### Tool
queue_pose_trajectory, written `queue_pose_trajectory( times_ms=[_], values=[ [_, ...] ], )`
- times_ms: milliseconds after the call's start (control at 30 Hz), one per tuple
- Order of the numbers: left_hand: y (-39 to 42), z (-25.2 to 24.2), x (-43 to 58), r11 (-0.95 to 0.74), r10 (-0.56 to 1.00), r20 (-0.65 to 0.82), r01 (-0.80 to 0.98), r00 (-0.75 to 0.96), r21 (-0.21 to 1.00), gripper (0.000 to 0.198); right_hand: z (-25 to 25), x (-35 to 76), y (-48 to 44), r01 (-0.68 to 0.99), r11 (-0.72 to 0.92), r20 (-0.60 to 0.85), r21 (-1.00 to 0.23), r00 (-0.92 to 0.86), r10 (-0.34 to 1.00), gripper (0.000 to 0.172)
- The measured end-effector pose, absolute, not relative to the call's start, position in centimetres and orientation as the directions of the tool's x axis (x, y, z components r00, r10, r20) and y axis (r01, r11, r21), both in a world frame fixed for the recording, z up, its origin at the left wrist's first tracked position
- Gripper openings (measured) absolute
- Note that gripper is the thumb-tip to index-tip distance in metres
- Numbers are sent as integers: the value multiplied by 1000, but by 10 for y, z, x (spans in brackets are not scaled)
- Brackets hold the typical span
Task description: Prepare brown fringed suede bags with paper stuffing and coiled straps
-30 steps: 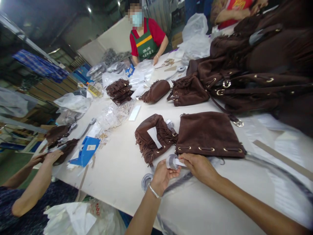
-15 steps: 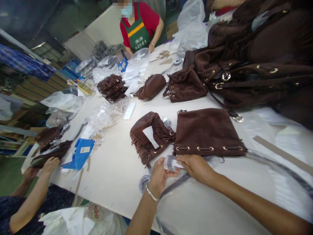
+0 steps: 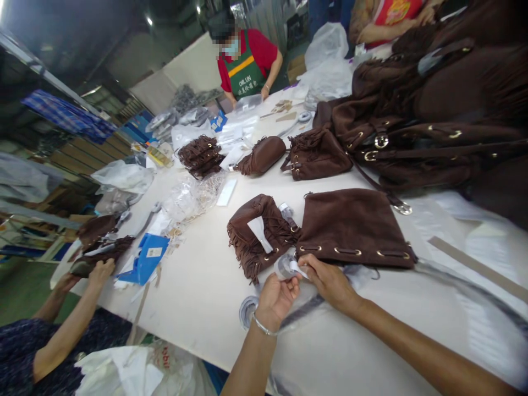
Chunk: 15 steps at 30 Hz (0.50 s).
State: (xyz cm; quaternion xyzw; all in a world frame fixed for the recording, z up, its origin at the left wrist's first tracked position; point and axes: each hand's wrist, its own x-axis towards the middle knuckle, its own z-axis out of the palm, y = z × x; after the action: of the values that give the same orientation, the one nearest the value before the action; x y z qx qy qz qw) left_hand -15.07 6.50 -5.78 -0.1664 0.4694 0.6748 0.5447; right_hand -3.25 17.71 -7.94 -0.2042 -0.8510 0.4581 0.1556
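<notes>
My left hand [image 3: 277, 301] holds a plastic-wrapped strap end [image 3: 284, 267], its fingers curled under it. A thin white strip [image 3: 297, 269] sticks out of the wrapping, and my right hand [image 3: 332, 283] pinches it between thumb and fingers. Beneath my hands a dark strap in clear film [image 3: 307, 309] crosses the table. Just beyond lies a flat brown suede bag [image 3: 350, 223] with gold eyelets along its near edge. Touching its left side is a fringed brown bag [image 3: 251, 214] with a white paper piece [image 3: 259, 234] on it. A coiled wrapped strap [image 3: 248, 312] rests left of my left wrist.
Brown bags [image 3: 454, 110] are heaped at the right. A blue holder [image 3: 146, 258] and crumpled clear plastic [image 3: 192, 195] lie to the left. One co-worker's hands [image 3: 101, 272] handle a brown bag at far left; another person in a green apron [image 3: 247, 74] stands across the table [image 3: 198, 291].
The view has tilted up slightly, so the scene sits lower and further right. My left hand has turned a little around the wrapped strap end; the right hand still pinches the white strip.
</notes>
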Motion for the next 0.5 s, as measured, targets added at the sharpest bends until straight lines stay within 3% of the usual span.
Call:
queue_pose_trajectory(
  times_ms=[200,333,500],
  values=[
    [68,-47,-151,-28,617,-692,-889,-374,456,15,-73,-29,178,141,781,231,-608,-910,344,31],
    [69,-46,-153,-11,614,-696,-885,-373,465,15,-52,-27,184,51,850,241,-525,-949,205,35],
    [72,-46,-158,34,620,-732,-922,-284,386,18,-39,-34,188,9,900,258,-435,-957,134,18]
  ],
)
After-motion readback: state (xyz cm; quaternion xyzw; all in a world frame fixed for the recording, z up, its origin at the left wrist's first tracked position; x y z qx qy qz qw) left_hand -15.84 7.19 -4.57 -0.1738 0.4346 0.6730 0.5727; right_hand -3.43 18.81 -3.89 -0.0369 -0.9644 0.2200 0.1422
